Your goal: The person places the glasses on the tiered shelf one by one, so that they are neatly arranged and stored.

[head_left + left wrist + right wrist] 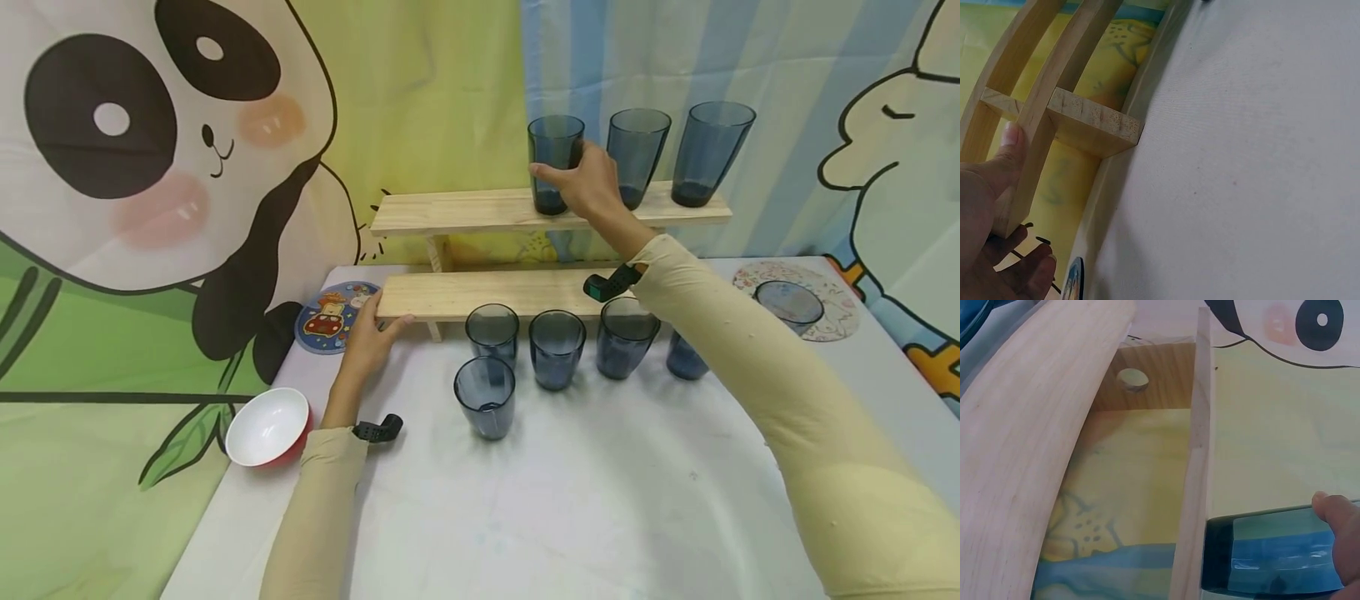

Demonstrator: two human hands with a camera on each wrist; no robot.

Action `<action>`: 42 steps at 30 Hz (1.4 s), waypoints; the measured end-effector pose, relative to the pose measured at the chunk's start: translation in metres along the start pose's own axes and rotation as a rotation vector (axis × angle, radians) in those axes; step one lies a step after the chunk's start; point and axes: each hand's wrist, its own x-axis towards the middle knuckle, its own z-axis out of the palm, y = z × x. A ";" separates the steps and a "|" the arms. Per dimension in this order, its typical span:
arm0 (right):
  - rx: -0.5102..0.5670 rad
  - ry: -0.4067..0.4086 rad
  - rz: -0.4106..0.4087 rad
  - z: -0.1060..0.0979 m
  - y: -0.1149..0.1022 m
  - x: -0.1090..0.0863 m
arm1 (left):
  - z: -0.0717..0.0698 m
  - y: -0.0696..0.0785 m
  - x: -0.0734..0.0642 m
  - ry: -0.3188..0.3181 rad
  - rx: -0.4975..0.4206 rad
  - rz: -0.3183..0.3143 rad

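Observation:
A two-tier wooden shelf stands against the backdrop. My right hand (592, 179) grips a blue-grey glass tumbler (551, 150) at the upper board (450, 214), thumb and fingers on opposite sides. In the right wrist view the held tumbler's dark base is right at the board's edge. Two taller-looking tumblers, a middle one (636, 154) and a right one (708, 154), stand beside it on that board. My left hand (366, 343) holds the left end of the lower board (487, 293); its thumb lies on the wood (1038, 119) and the fingers curl around the end.
Several similar tumblers (486, 404) stand on the white table (570, 508) before the shelf, one partly behind the right sleeve. Another tumbler (789, 307) stands on a round patterned mat (838, 321) at right. At left are a red-and-white bowl (268, 427) and a blue mat (322, 321).

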 end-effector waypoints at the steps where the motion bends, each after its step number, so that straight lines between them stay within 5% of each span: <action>1: -0.003 0.000 -0.003 0.001 0.001 0.000 | 0.000 0.000 0.000 0.000 -0.003 -0.003; 10: -0.023 -0.041 0.000 -0.002 0.002 -0.007 | 0.001 -0.001 0.000 0.002 0.001 -0.006; 21: -0.059 -0.107 -0.090 -0.029 -0.002 -0.048 | 0.000 -0.003 -0.001 0.004 0.010 -0.016; 31: 0.179 -0.214 -0.259 -0.043 0.013 -0.116 | 0.000 -0.003 0.000 0.003 0.005 0.000; 42: 0.288 -0.415 -0.289 0.000 0.050 -0.195 | 0.000 -0.002 0.001 0.004 0.005 0.003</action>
